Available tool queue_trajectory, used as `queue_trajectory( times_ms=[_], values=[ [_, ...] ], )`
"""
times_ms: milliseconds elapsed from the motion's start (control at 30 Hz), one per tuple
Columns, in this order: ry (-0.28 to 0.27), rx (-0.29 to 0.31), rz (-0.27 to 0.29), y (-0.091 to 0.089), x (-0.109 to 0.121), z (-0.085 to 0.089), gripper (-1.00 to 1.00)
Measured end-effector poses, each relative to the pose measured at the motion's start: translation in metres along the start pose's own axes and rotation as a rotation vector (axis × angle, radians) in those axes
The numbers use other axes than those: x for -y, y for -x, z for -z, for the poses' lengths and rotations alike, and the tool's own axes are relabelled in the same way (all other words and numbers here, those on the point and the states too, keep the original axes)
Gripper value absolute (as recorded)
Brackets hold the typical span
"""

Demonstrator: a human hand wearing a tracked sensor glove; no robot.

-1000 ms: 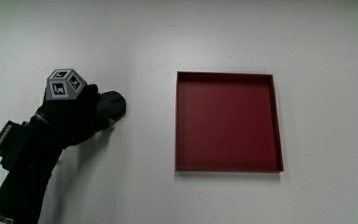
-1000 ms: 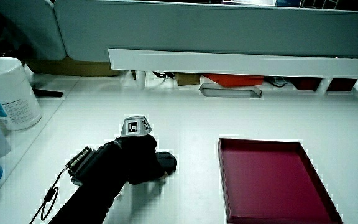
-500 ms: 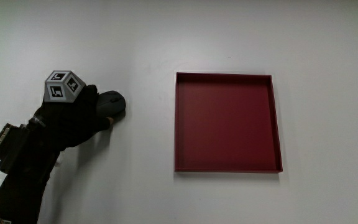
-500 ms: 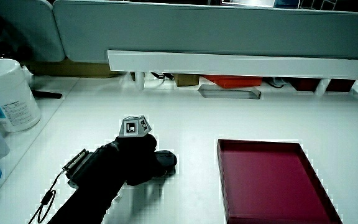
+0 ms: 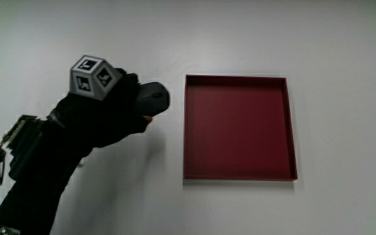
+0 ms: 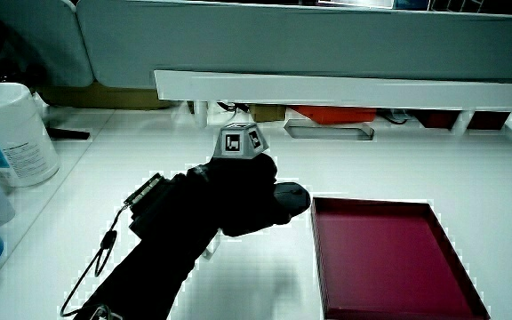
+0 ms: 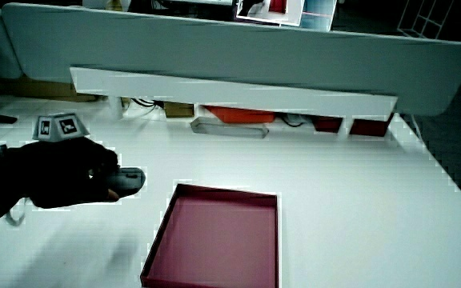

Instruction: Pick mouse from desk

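Observation:
The dark grey mouse (image 5: 155,98) is in the grasp of the gloved hand (image 5: 108,115), whose fingers curl round it. Hand and mouse hang above the white table, beside the edge of the dark red tray (image 5: 240,127); a soft shadow lies on the table under them. Only the mouse's front end shows past the fingers. The patterned cube (image 5: 95,76) sits on the back of the hand. Both side views show the mouse (image 6: 290,197) (image 7: 129,181) in the hand (image 6: 238,196) (image 7: 70,172), held next to the tray (image 6: 389,258) (image 7: 218,236), which holds nothing.
A white tub of wipes (image 6: 12,133) stands at the table's edge, away from the tray. A low white shelf (image 6: 336,89) runs along the grey partition, with small items under it. The black forearm (image 5: 38,170) carries a small device with a cord.
The hand has lifted the mouse off the table and carried it toward the tray; one second ago it rested on the mouse farther from the tray.

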Motion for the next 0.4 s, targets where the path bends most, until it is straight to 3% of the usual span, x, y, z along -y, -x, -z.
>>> queue_trajectory(
  times_ms=[67, 100, 167, 200, 233, 267, 300, 333, 400],
  values=[
    [-0.015, -0.013, 0.044, -0.017, 0.001, -0.007, 1.00],
    [0.013, -0.009, 0.024, -0.027, 0.003, -0.012, 1.00],
    [-0.009, 0.016, 0.065, -0.033, -0.004, -0.009, 1.00],
    [-0.001, -0.010, 0.085, -0.040, -0.003, -0.012, 1.00],
    [-0.002, -0.006, 0.113, -0.043, -0.008, -0.010, 1.00],
    [-0.024, -0.034, 0.174, -0.046, -0.015, -0.007, 1.00],
    [0.014, 0.047, 0.073, -0.053, -0.012, -0.008, 1.00],
    [-0.010, -0.010, 0.148, -0.059, -0.016, -0.008, 1.00],
    [-0.007, -0.042, 0.142, -0.072, -0.015, -0.011, 1.00]
  ],
)
